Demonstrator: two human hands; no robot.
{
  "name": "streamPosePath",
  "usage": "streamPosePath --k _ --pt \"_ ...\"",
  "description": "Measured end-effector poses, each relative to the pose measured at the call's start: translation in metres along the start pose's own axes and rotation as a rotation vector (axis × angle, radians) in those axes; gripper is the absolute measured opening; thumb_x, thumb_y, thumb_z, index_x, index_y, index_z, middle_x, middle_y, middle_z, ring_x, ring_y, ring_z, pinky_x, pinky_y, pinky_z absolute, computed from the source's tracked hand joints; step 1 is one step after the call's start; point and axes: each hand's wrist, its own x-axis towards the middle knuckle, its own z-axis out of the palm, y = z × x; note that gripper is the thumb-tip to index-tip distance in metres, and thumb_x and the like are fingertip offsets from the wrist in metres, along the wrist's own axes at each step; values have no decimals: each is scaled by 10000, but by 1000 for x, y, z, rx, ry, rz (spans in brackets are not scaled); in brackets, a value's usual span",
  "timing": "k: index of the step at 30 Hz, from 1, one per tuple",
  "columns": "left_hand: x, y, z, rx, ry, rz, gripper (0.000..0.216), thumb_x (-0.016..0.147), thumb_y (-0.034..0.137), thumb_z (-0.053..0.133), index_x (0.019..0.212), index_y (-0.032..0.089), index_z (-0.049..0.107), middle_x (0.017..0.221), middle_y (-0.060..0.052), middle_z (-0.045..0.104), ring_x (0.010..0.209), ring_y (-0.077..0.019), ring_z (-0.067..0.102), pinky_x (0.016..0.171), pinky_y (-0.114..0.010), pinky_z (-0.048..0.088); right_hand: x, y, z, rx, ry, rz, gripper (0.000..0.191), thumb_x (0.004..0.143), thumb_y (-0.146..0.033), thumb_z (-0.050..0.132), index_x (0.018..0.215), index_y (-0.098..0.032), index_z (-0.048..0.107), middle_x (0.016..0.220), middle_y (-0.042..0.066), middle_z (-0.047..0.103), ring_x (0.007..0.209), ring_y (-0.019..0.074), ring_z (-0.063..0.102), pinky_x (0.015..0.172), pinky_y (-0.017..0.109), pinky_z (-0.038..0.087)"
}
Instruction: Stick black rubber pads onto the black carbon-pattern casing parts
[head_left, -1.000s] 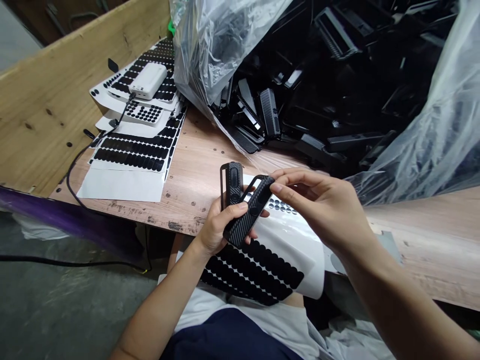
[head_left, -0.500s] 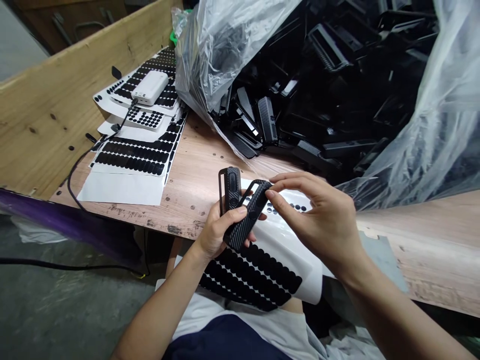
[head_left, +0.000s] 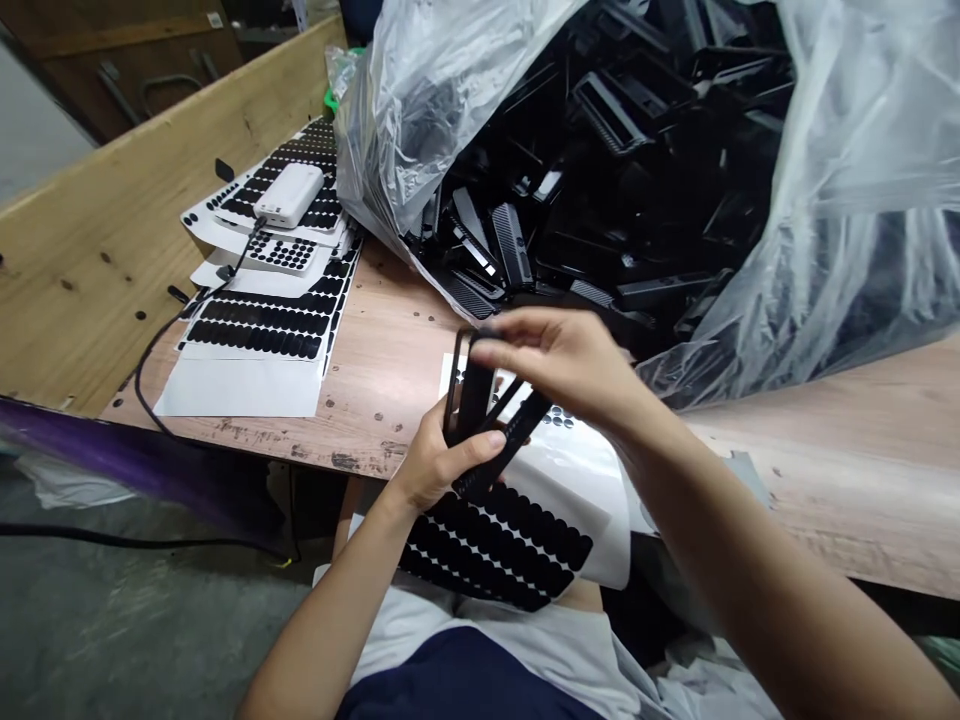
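Two black plastic parts, each with a long slot-like frame, are fanned apart in my left hand, which is closed around their lower ends with the thumb across the right one. The upright left part leans apart from the tilted right part. Thumb and fingers of my right hand pinch the top end of the left part; motion blurs the fingertips. Beneath both hands, a white sheet of black oval stickers hangs over the table edge onto my lap.
A clear plastic bag full of similar black parts lies open at the back. On the left are stacked sticker sheets, a white power bank with a black cable, and a wooden side board along the table.
My right hand has moved left from the right part to the top of the left part. Both parts have turned in my left hand. The view has shifted slightly.
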Motion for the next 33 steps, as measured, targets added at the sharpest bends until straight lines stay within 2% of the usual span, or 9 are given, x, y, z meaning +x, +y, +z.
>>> streamPosePath --k 4,5,7,10,13,16,23,29,33 --pt "3 1 -4 -105 -27 20 722 798 453 833 1404 174 557 996 -102 771 575 -147 672 488 -232 514 7 -10 -18 446 416 -20 192 887 -442 782 870 -251 772 978 42 807 887 194 747 900 372 595" --pt "4 0 -4 -148 -11 34 646 820 467 803 1348 158 597 986 -101 767 585 -142 670 495 -230 520 5 -11 -22 523 444 11 205 912 -453 755 856 -256 764 981 39 802 886 181 743 905 360 591" --pt "7 -1 -4 -213 64 66 490 867 505 735 1167 123 665 895 -85 751 590 -139 662 509 -231 536 -2 -11 -22 566 300 131 275 896 -516 758 826 -250 764 929 46 794 816 176 732 849 357 601" --pt "9 -2 -1 -226 121 49 507 915 603 649 1071 121 664 817 -71 731 584 -154 673 483 -231 538 -17 -6 -4 400 56 223 386 756 -585 862 812 -213 780 818 54 777 704 192 704 718 358 601" --pt "7 -3 1 -151 49 47 581 896 640 688 1197 148 617 1041 -108 756 601 -158 702 446 -229 529 -26 3 12 262 53 168 466 726 -623 870 872 -189 789 812 58 784 707 209 706 686 351 589" --pt "5 0 3 -107 14 65 585 861 568 773 1234 169 565 1157 -124 732 580 -133 691 438 -221 523 -30 18 6 177 48 131 530 798 -678 781 1008 -191 795 934 81 808 797 236 738 750 382 604" --pt "8 2 2 -224 89 138 457 934 542 652 1178 167 559 989 -69 711 551 -108 623 452 -220 498 -40 62 -14 -557 -54 128 145 859 -317 695 807 -212 781 885 99 806 753 278 720 707 424 545" --pt "7 0 2 -217 84 128 365 898 481 633 1100 185 559 989 -57 698 560 -115 617 450 -228 473 -33 67 -14 -450 -132 191 81 811 -273 750 738 -236 752 764 63 787 684 255 711 624 379 523" --pt "6 0 3 -195 94 115 426 891 501 657 1157 193 533 1010 -57 701 568 -117 626 458 -231 480 -34 49 -18 -108 -89 284 298 747 -514 852 733 -231 757 744 56 752 648 209 660 581 343 531"
